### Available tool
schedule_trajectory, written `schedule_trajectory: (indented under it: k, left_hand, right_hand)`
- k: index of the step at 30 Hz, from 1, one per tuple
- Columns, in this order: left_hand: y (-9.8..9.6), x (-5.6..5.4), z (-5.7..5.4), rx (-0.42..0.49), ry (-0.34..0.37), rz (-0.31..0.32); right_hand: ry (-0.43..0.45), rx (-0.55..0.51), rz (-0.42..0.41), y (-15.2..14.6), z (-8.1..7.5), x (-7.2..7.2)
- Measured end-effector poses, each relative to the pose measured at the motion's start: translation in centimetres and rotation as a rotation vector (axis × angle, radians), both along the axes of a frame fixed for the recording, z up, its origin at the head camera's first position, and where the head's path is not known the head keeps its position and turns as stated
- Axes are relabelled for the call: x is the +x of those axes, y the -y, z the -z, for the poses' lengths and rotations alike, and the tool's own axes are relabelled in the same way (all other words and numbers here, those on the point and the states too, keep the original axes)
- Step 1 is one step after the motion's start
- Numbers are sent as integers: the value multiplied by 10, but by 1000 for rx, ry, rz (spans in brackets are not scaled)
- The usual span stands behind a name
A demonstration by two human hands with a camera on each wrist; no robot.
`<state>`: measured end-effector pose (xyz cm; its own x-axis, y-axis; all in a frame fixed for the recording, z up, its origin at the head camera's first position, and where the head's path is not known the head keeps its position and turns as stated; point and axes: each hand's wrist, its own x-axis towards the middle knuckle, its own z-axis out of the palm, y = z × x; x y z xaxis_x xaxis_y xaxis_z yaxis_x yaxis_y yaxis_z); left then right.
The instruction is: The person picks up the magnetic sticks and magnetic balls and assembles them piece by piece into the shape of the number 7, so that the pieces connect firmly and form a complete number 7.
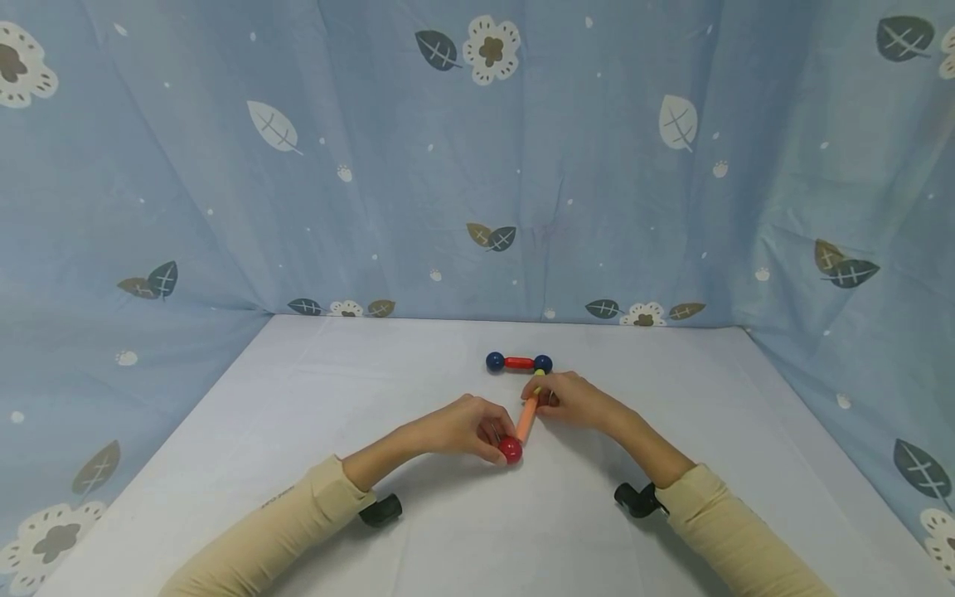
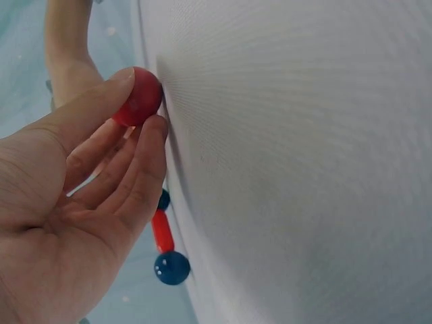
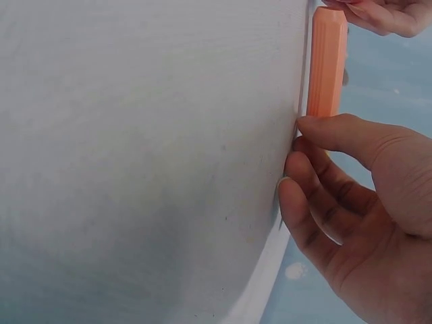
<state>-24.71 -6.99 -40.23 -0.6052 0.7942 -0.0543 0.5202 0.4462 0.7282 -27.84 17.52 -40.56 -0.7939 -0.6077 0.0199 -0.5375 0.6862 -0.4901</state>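
Observation:
My left hand (image 1: pixel 466 427) pinches a glossy red ball (image 1: pixel 511 450) between thumb and fingers, low at the table; the left wrist view shows the same red ball (image 2: pixel 142 98) at the fingertips. Just beyond the ball lies an orange toy building rod (image 1: pixel 526 419), its near end close to it. Whether the two touch, I cannot tell. My right hand (image 1: pixel 574 400) grips the rod's far end, where a short yellow piece (image 1: pixel 539 380) shows past the fingers. Ridges run along the orange rod (image 3: pixel 327 64) in the right wrist view.
Past the right hand, a red rod (image 1: pixel 519 362) joins two dark blue balls, the left one (image 1: pixel 496 361) and the right one (image 1: pixel 543 364), beside the yellow piece. A white cloth (image 1: pixel 336 373) covers the table. A blue patterned curtain (image 1: pixel 388 166) stands behind.

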Motion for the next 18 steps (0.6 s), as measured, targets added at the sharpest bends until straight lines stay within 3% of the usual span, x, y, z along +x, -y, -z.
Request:
schedule_trajectory:
  k: [18]
  left_hand:
    - [-1, -2, 0, 4, -17, 16]
  right_hand:
    - [18, -13, 0, 0, 0, 2]
